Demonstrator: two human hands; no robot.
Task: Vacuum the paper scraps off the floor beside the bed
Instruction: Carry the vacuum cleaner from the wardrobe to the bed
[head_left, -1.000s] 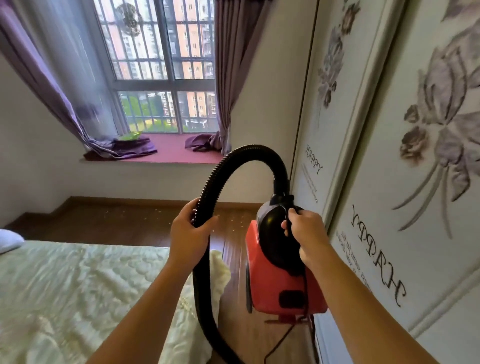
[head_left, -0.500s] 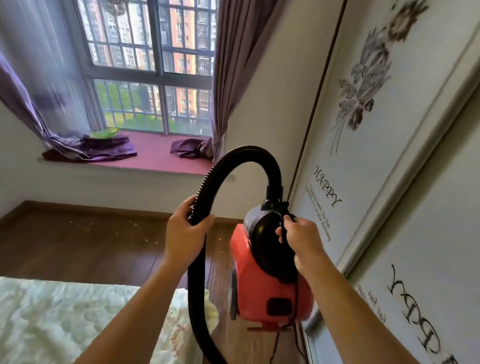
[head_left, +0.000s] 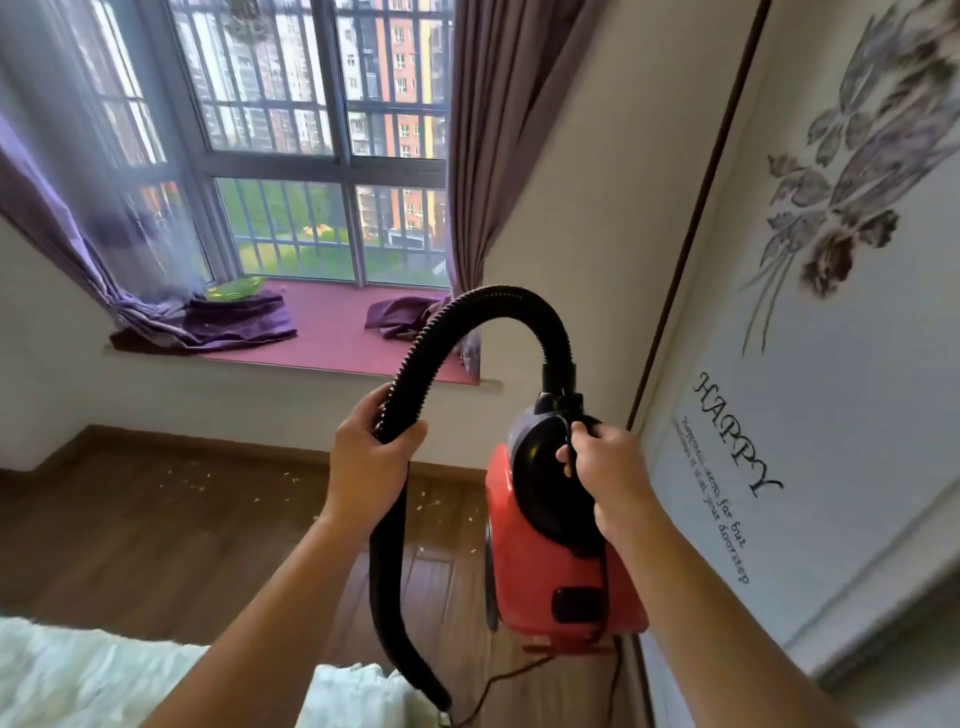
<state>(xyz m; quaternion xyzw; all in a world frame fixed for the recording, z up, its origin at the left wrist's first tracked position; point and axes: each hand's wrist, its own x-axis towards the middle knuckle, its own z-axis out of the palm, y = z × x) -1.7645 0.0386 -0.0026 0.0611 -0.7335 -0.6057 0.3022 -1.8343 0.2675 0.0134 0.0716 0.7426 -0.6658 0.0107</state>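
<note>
A red and black canister vacuum (head_left: 550, 582) hangs in the air by its black top handle, which my right hand (head_left: 605, 475) grips. Its black ribbed hose (head_left: 470, 312) arches up from the top and down to the left, where my left hand (head_left: 366, 457) holds it; the hose's lower end runs out of view at the bottom. Small pale paper scraps (head_left: 270, 491) lie scattered on the dark wooden floor (head_left: 156, 545) ahead, under the window wall. The bed (head_left: 78, 675) with its pale quilted cover shows at the bottom left.
A wardrobe (head_left: 805, 415) with flower prints and the word HAPPY runs close along my right. A bay window seat (head_left: 337, 332) with purple cloths and curtains is ahead. The vacuum's power cord (head_left: 498, 680) trails below the canister.
I have walked forward along the bed toward the window; less of the bed shows and the scraps are nearer. Both hands keep the same hold on the hose and the handle.
</note>
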